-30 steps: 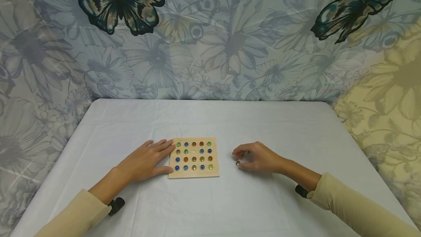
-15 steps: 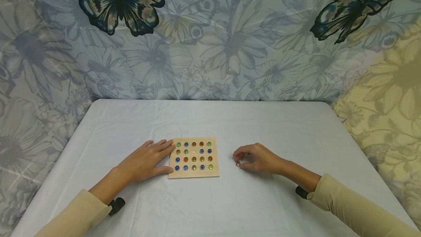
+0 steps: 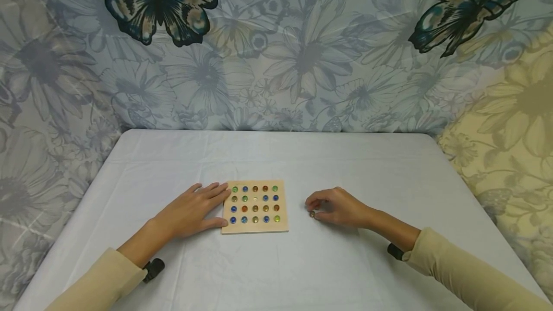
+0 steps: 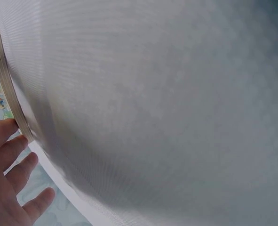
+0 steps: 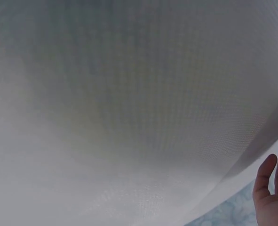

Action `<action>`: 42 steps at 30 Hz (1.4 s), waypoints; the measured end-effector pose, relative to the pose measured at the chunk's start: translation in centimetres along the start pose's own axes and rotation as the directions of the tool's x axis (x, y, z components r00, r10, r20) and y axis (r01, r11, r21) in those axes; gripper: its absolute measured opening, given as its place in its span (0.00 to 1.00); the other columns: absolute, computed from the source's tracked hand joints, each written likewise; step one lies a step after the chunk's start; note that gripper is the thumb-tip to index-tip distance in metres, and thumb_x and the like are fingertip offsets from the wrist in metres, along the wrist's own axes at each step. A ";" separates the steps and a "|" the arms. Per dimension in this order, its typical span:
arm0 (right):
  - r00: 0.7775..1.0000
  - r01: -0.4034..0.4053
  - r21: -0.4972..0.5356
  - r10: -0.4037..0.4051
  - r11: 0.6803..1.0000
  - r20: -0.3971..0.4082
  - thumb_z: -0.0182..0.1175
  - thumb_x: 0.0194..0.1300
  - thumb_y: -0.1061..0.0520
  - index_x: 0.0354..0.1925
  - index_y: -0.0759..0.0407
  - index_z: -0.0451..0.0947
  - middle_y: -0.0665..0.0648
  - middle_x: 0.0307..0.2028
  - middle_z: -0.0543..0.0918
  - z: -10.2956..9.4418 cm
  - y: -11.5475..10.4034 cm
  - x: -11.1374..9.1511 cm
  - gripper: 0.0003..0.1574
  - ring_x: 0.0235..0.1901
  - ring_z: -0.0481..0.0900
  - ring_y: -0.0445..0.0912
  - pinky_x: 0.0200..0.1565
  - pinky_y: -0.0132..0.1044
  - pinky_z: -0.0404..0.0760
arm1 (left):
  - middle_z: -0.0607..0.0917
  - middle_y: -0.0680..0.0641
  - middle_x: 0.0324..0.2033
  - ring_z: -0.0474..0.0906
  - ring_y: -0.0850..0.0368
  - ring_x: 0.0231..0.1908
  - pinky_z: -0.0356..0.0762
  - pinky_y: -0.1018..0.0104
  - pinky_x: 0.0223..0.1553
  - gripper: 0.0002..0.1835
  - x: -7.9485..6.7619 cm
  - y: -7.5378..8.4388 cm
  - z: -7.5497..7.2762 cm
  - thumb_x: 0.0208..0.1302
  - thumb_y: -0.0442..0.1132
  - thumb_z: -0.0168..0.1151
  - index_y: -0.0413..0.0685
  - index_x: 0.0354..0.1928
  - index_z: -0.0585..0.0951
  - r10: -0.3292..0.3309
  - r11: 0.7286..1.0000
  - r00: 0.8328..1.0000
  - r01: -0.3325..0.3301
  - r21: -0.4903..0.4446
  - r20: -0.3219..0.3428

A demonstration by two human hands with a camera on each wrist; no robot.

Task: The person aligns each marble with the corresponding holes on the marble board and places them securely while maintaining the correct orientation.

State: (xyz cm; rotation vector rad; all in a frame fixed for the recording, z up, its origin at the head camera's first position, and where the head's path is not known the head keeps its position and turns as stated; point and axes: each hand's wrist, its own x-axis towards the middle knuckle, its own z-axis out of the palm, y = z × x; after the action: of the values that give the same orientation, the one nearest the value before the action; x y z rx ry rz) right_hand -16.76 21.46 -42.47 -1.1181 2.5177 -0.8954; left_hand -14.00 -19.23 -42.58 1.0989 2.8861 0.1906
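Observation:
A square wooden board [image 3: 282, 196] lies on the white table, its rows of round hollows filled with coloured glass marbles [image 3: 244, 209] in blue, green, amber and orange. One spot in the second row looks pale. My left hand [image 3: 194, 210] rests at the board's left side, fingers spread and fairly straight, fingertips and thumb on its edge. In the left wrist view, fingers touch the board's side [image 4: 9, 89]. To the right of the board, my right hand [image 3: 339, 208] pinches a small brownish marble [image 3: 312, 214] at the tips of thumb and forefinger. The right wrist view hides this marble.
A white cloth [image 3: 268, 272] covers the table. Behind it hangs a fabric backdrop [image 3: 276, 85] printed with flowers and butterflies. A dark wrist camera [image 3: 153, 270] sits under the left sleeve's cuff, and another wrist camera [image 3: 395, 252] under the right.
The marble at the right fingertips has shifted very slightly and shows a different face. Both hands and the board stay essentially where they were.

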 end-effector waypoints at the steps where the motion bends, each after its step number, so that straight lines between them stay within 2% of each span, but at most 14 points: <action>1: 1.000 0.000 -0.001 0.000 1.000 0.000 0.70 0.59 0.67 0.48 0.57 0.83 0.44 0.40 0.87 0.0 0.0 0.0 0.18 0.42 0.83 0.39 0.47 0.38 0.82 | 0.68 0.43 0.71 0.65 0.43 0.69 0.64 0.38 0.64 0.42 0.0 0.0 0.0 0.68 0.66 0.54 0.43 0.73 0.68 0.000 1.000 1.000 0.000 0.000 0.000; 17: 1.000 -0.018 -0.021 0.018 1.000 -0.006 0.69 0.61 0.64 0.50 0.59 0.83 0.44 0.40 0.87 -0.3 -0.8 1.2 0.18 0.42 0.83 0.38 0.48 0.40 0.82 | 0.67 0.43 0.72 0.65 0.43 0.70 0.64 0.38 0.64 0.42 0.0 0.0 0.0 0.67 0.66 0.55 0.44 0.73 0.68 -0.001 1.000 1.000 0.001 0.005 0.003; 26: 1.000 0.002 -0.024 -0.002 1.000 -0.015 0.70 0.61 0.64 0.51 0.60 0.83 0.43 0.39 0.87 -0.3 -1.7 3.1 0.18 0.40 0.82 0.37 0.48 0.40 0.82 | 0.67 0.43 0.72 0.65 0.43 0.70 0.64 0.38 0.64 0.43 0.0 -0.1 0.1 0.67 0.67 0.54 0.44 0.73 0.68 -0.004 1.000 1.000 0.004 0.011 0.006; 33: 0.997 0.059 -0.031 -0.061 0.998 -0.037 0.70 0.61 0.64 0.51 0.60 0.82 0.44 0.40 0.87 0.4 -2.0 4.6 0.19 0.40 0.83 0.37 0.47 0.41 0.82 | 0.66 0.44 0.72 0.64 0.43 0.70 0.64 0.39 0.65 0.43 0.0 -0.2 0.2 0.68 0.68 0.53 0.44 0.73 0.67 -0.002 1.000 1.000 0.002 0.017 0.007; 42: 0.995 0.060 -0.026 -0.062 0.998 -0.072 0.71 0.60 0.62 0.49 0.60 0.82 0.45 0.39 0.88 0.9 -2.7 6.1 0.18 0.40 0.84 0.39 0.49 0.45 0.81 | 0.67 0.43 0.72 0.64 0.43 0.70 0.63 0.38 0.65 0.42 0.0 -0.1 0.1 0.68 0.67 0.54 0.44 0.73 0.67 -0.002 1.000 1.000 0.002 -0.008 0.004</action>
State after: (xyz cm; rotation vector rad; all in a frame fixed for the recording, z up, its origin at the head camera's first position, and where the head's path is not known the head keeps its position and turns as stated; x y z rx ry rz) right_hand -18.95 15.17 -41.29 -1.1970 2.5716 -0.9398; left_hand -14.05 -19.23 -42.73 1.0942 2.8804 0.1993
